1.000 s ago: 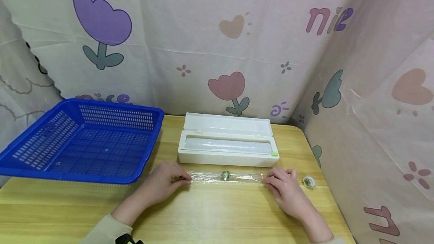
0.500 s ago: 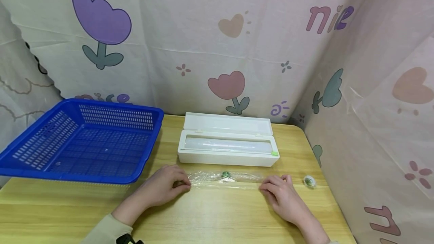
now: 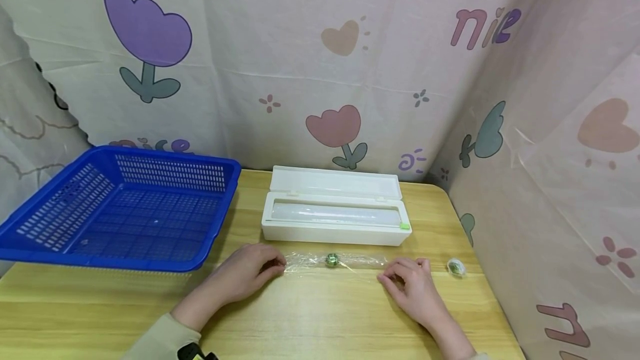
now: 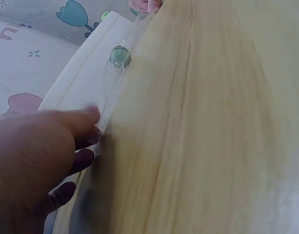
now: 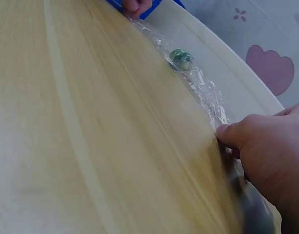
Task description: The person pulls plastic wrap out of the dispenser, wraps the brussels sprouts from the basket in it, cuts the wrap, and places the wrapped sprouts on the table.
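A narrow strip of clear cling film (image 3: pixel 306 260) stretches from side to side on the table, crinkled along its length. Wrapped in its middle is a small green ball (image 3: pixel 332 260) with lighter markings. My left hand (image 3: pixel 245 272) pinches the film's left end, its fingers slightly blurred in the left wrist view. At the other end, my right hand (image 3: pixel 414 289) holds the film between thumb and fingers; the thumb (image 5: pixel 227 135) shows at the film's edge. Just behind the strip stands a white cling film box (image 3: pixel 336 235) with its lid raised and a roll inside.
A second small green ball (image 3: pixel 456 267), wrapped in film, lies to the right of my right hand. The blue plastic basket (image 3: pixel 214 257) takes up the table's left side. A patterned curtain (image 3: pixel 280 60) hangs behind and along the right edge of the wooden table (image 3: pixel 320 321).
The film's near edge lifted, showed spread toward me, then folded back into a narrow strip around the ball. My right hand has shifted slightly left and nearer; my left hand slightly right.
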The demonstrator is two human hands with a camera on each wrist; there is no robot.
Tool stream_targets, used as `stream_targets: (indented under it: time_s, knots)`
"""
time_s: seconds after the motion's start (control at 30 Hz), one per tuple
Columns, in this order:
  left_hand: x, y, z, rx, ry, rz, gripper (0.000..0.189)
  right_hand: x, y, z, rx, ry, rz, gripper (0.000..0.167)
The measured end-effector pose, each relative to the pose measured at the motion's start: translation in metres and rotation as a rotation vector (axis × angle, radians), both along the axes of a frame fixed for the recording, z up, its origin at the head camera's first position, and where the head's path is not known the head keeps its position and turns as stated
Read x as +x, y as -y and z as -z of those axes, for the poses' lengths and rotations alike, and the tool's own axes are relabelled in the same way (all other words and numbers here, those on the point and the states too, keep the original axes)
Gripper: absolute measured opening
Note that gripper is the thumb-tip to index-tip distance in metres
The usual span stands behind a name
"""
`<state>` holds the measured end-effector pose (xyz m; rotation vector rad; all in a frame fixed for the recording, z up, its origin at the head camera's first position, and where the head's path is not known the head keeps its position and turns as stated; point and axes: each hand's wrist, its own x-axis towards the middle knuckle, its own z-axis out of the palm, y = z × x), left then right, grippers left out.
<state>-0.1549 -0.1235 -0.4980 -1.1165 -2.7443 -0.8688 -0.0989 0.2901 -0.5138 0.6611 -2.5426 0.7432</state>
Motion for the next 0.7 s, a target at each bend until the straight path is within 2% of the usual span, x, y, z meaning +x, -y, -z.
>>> stream_targets:
  time_s: [0.2,0.3,0.4,0.5,0.6,0.7]
  knots:
    - [0.001,0.001,-0.002,-0.022,0.016,0.014,0.008,-0.002,-0.001,-0.003,-0.013,0.055,-0.012,0.014]
    - [0.001,0.002,-0.005,-0.046,-0.014,0.030,0.008,-0.004,0.000,-0.009,0.005,0.065,-0.016,0.014]
    - [0.002,-0.003,-0.010,-0.054,-0.058,0.019,0.013,-0.007,0.007,-0.017,0.013,0.043,-0.030,0.014]
    - [0.002,-0.017,-0.018,-0.027,-0.106,0.000,0.015,-0.012,0.021,-0.027,0.000,-0.017,-0.060,0.016]
    - [0.000,-0.039,-0.023,0.032,-0.149,0.003,0.011,-0.021,0.041,-0.033,-0.014,-0.070,-0.105,0.015]
    - [-0.003,-0.062,-0.024,0.051,-0.183,0.017,0.009,-0.030,0.063,-0.033,-0.019,-0.053,-0.162,0.013]
